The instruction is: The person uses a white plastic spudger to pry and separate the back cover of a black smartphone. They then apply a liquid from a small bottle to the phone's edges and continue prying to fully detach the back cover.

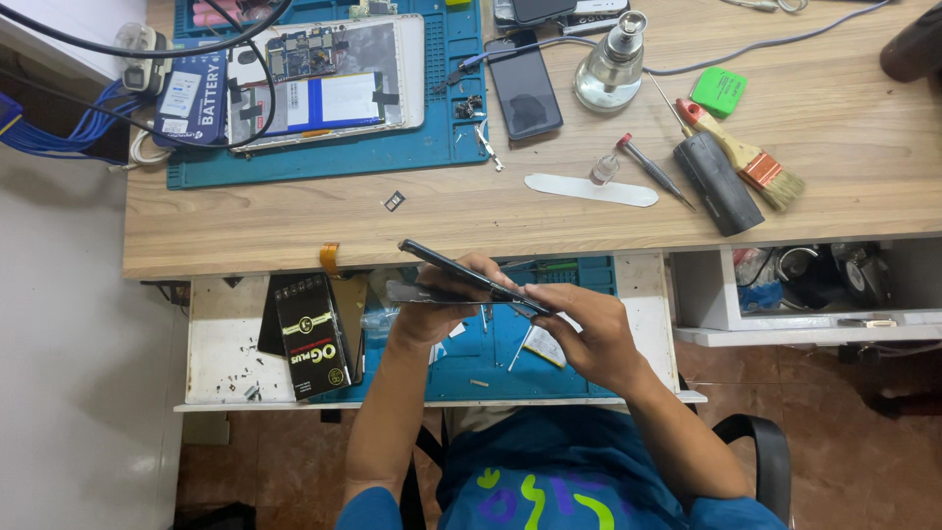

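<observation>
Both hands meet over the open drawer (648,294) below the desk's front edge: the left hand (437,309) and the right hand (584,329) each grip one end of a dark phone (461,273), held tilted between them. At the drawer's left end lies a black rectangular box (312,336) with a green and white label. Near the desk's (294,221) back left corner, a blue rectangular battery pack (192,98) with white lettering rests on the blue mat (324,157).
</observation>
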